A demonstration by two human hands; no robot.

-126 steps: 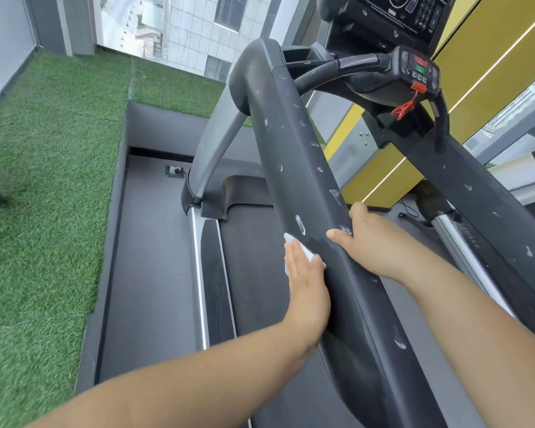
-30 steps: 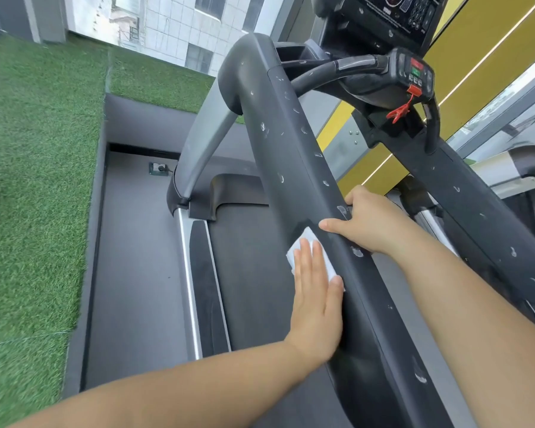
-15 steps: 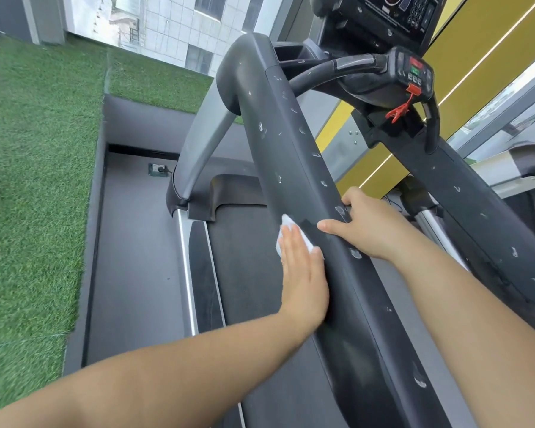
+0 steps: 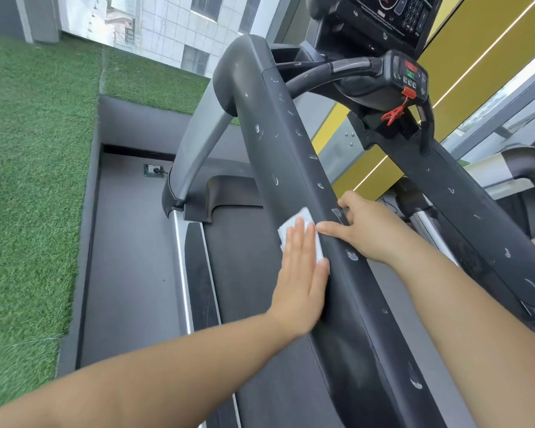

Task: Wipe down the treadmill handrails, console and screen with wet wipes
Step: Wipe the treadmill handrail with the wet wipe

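left handrail (image 4: 291,156), black and wide, comes in at the bottom edge, where its near end is cut off, and rises away toward the top of the view. white flecks and small marks lie along its top face. both bare forearms (image 4: 167,375) enter from the bottom corners and are cut off before the elbows.

the left hand (image 4: 300,279) lies flat with straight fingers, clasping nothing, and presses the wet wipe (image 4: 295,223) against the inner side of this rail, the side that faces the belt (image 4: 244,273). the wipe is white. only its far part shows beyond the fingertips, with a narrow strip along the hand's right edge; the rest is hidden under the palm.

the right hand (image 4: 371,230) grasps the same rail from above, just beyond the wipe. its thumb stretches over the top face, with the tip almost at the wipe. the other fingers bend over the far edge and their tips are hidden.

the right handrail (image 4: 476,217) runs beside, also flecked, and the right edge cuts it off. farther, a grey upright (image 4: 195,149) goes down from the left rail to the deck. a socket (image 4: 153,170) sits on the grey floor near it, and artificial grass (image 4: 28,180) fills the left side.

at the far end is a control pod (image 4: 410,75) with red and green buttons, and a red clip (image 4: 394,112) hangs under it. the screen (image 4: 383,13) is cut off by the top edge and its markings are too small to read. behind stand a yellow wall (image 4: 464,50) and a pale building (image 4: 167,23), blurred.
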